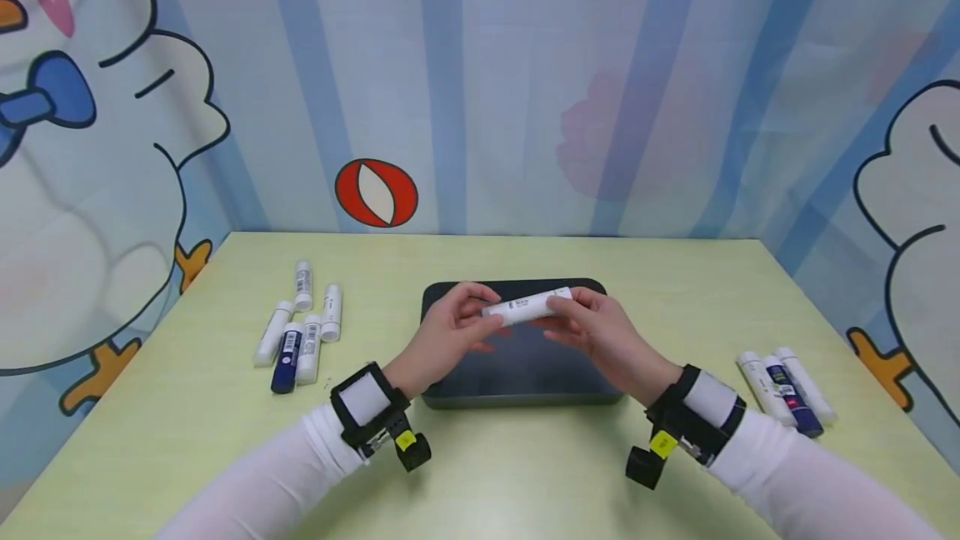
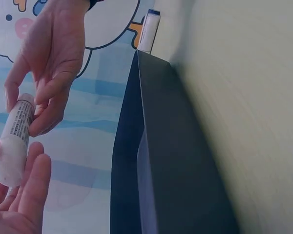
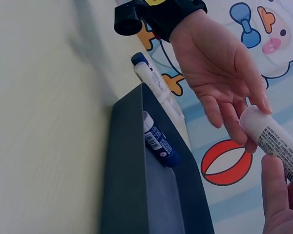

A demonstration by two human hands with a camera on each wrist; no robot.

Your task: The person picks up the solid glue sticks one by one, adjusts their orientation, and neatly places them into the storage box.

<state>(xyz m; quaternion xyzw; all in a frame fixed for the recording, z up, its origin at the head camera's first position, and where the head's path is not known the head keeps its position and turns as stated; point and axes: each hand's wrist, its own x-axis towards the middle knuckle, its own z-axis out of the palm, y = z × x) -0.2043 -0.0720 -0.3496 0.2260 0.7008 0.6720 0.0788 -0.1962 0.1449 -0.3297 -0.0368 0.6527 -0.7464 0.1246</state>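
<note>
A white glue stick (image 1: 525,307) with printed text is held level above a dark grey open box (image 1: 517,373). My left hand (image 1: 453,327) pinches its left end between thumb and fingers. The right hand (image 1: 600,336) grips the other end, thumb on the near side. In the left wrist view, the printed label of the glue stick (image 2: 17,131) shows between both hands. Inside the box lies a dark blue glue stick (image 3: 158,144) with a white end, seen in the right wrist view; in the head view it is hidden.
To the left of the box lie several white glue sticks (image 1: 303,286) and a blue one (image 1: 287,358). At right, two white glue sticks (image 1: 765,388) flank a blue one (image 1: 793,397). A printed curtain (image 1: 495,90) hangs behind the pale table (image 1: 517,473).
</note>
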